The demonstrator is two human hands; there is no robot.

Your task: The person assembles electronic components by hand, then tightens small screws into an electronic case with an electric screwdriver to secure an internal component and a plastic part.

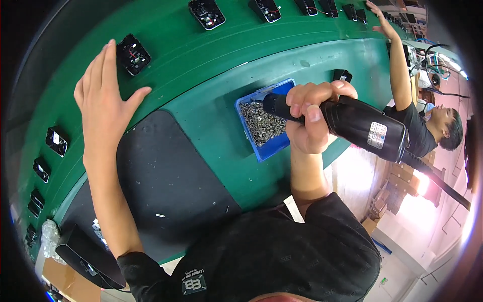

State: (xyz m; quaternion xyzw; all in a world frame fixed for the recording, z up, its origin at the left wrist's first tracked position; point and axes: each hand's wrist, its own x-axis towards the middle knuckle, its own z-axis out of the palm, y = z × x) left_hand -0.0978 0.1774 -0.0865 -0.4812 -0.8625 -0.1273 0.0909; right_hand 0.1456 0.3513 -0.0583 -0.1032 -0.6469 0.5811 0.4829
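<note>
My right hand [313,117] is wrapped round a black electric screwdriver [362,126]. Its front end points left, over a blue bin [259,155] of small metal screws [261,126]; whether the tip touches them I cannot tell. With fingers stretched and thumb apart, my left hand [104,90] reaches over the green conveyor belt and holds nothing. Just right of its fingertips lies an open black device housing [133,54] with a circuit board and a red wire inside. From the hand's position, contact with the housing is unclear.
More black housings [207,13] lie along the curved green belt [186,50]. A black mat [163,176] covers the near worktop. Beyond the bin sits a small black part [342,75]. At right, a co-worker [422,126] stretches a hand over the belt. A cable [437,183] trails from the screwdriver.
</note>
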